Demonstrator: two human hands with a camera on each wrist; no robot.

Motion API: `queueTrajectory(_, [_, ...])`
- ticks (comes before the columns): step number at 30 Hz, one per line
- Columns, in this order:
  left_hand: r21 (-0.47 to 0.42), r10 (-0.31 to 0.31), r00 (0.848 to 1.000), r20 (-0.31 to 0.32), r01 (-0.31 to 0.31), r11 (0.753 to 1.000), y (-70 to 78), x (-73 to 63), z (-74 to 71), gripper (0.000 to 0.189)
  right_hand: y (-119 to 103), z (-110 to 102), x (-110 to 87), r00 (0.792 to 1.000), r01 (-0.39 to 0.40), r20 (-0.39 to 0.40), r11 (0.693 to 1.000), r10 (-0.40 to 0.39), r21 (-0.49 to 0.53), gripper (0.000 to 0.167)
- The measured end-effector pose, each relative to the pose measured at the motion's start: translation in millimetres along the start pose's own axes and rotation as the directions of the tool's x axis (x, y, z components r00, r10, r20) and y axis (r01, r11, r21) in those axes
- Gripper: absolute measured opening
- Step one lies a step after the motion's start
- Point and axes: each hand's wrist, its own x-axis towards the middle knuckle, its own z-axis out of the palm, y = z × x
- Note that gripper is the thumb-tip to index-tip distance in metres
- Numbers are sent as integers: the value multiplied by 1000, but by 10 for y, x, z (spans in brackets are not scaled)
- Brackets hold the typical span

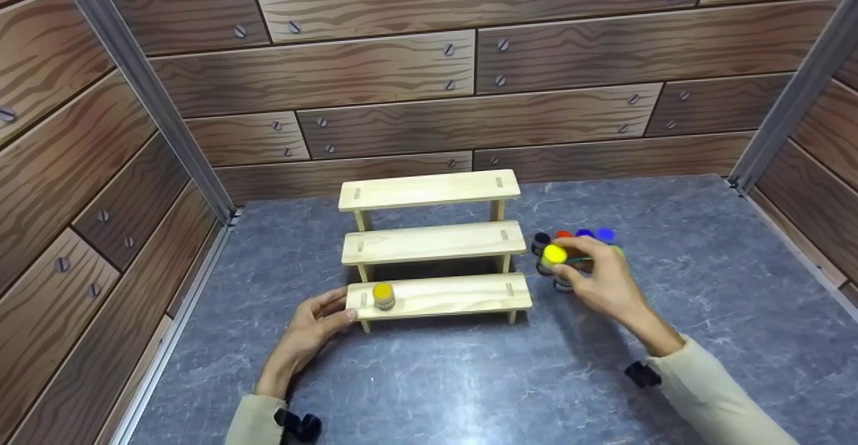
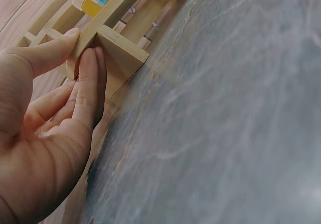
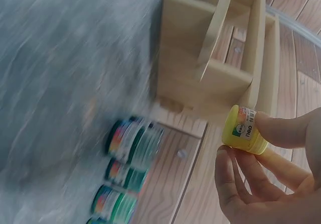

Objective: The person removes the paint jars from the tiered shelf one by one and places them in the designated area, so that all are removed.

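A three-step wooden display stand (image 1: 449, 295) stands on the table. My left hand (image 1: 305, 334) grips the left end of its lowest step, with the thumb on top and fingers underneath in the left wrist view. A darker yellow paint jar (image 1: 383, 296) stands upright on that step, close to the left hand. On the other side, my right hand (image 1: 606, 284) pinches a bright yellow paint jar (image 3: 246, 131) between thumb and fingers. It is raised off the table, right of the stand and above the other jars, and its label faces the right wrist camera.
Several paint jars stand grouped right of the stand, among them a black-lidded jar (image 1: 541, 242), a red-lidded jar (image 1: 563, 235) and a blue-lidded jar (image 1: 605, 235); the right hand partly hides the group. Wood-patterned walls (image 1: 389, 83) enclose the grey marbled table (image 1: 415, 385).
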Motion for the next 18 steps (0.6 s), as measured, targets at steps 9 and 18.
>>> queueTrajectory(9, [2,-7,1000,-4,7,1000,25,-12,6,71,258,-185,-67,996,-89,23,995,90,-35,41])
queueTrajectory(18, [12,-12,1000,-5,12,1000,7,-1,-6,70,485,-274,-132,986,-147,74,988,150,-46,41])
